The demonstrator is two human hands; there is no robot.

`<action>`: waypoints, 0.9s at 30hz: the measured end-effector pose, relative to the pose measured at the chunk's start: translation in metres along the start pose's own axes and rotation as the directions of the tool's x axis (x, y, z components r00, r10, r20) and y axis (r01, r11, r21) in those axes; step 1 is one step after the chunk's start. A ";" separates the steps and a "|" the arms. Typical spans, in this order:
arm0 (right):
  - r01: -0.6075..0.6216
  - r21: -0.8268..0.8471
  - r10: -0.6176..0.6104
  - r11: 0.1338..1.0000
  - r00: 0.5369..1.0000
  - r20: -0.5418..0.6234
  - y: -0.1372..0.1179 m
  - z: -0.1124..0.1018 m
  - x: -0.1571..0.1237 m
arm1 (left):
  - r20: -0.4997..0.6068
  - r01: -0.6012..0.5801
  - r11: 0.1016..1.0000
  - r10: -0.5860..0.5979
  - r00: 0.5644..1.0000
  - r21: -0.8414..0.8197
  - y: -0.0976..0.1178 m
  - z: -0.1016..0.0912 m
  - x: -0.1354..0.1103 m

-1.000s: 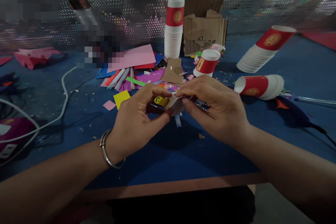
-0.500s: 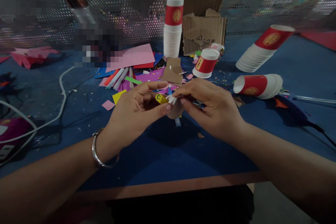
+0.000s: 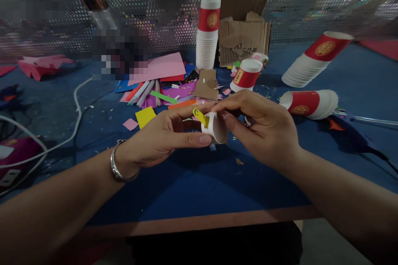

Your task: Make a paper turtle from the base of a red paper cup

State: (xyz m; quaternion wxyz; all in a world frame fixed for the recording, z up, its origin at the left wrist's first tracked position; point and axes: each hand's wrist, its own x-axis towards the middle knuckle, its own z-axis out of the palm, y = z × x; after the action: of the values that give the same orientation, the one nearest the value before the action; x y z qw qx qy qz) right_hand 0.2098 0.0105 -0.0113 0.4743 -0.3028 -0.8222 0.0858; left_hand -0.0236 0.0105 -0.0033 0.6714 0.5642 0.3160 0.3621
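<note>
Between both hands, above the table, is a small white paper cup piece (image 3: 220, 130), tilted so that its round opening faces right. A yellow paper strip (image 3: 201, 118) with a drawn smiling face sticks up from its left side. My left hand (image 3: 168, 132), with a silver bangle at the wrist, grips the piece with the thumb along its lower left and the index finger stretched behind it. My right hand (image 3: 264, 124) pinches its upper right rim with thumb and fingertips. The other right fingers are curled and partly hidden.
Behind the hands stand a tall paper cup stack (image 3: 207, 45), a cardboard piece (image 3: 245, 43) and a red-and-white cup (image 3: 246, 75). A leaning stack (image 3: 314, 60) and lying cups (image 3: 306, 104) are at right. Coloured paper (image 3: 164, 66) and markers lie left of centre; a white cable (image 3: 77, 103) curves farther left.
The cup piece has turned, so its opening now shows toward the right and the yellow strip stands more upright. My left thumb has slid lower; my right hand has shifted slightly right.
</note>
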 end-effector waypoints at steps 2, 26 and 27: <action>0.010 0.006 -0.010 1.000 1.000 -0.009 0.000 0.000 0.000 | 0.034 0.039 0.997 -0.037 0.999 -0.062 -0.002 -0.001 0.000; 0.099 -0.064 -0.097 0.993 0.995 0.034 -0.008 -0.005 0.002 | 0.145 -0.046 0.999 0.043 0.988 0.015 -0.005 -0.009 0.002; 0.115 -0.062 -0.113 0.991 0.993 0.037 -0.007 -0.005 0.002 | 0.159 -0.052 0.999 0.049 0.986 0.012 -0.005 -0.009 0.002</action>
State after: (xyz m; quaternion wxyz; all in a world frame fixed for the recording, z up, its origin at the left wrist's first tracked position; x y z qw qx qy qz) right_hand 0.2097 0.0052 -0.0039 0.4547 -0.2689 -0.8482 0.0371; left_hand -0.0295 0.0167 -0.0100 0.6805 0.6043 0.2501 0.3304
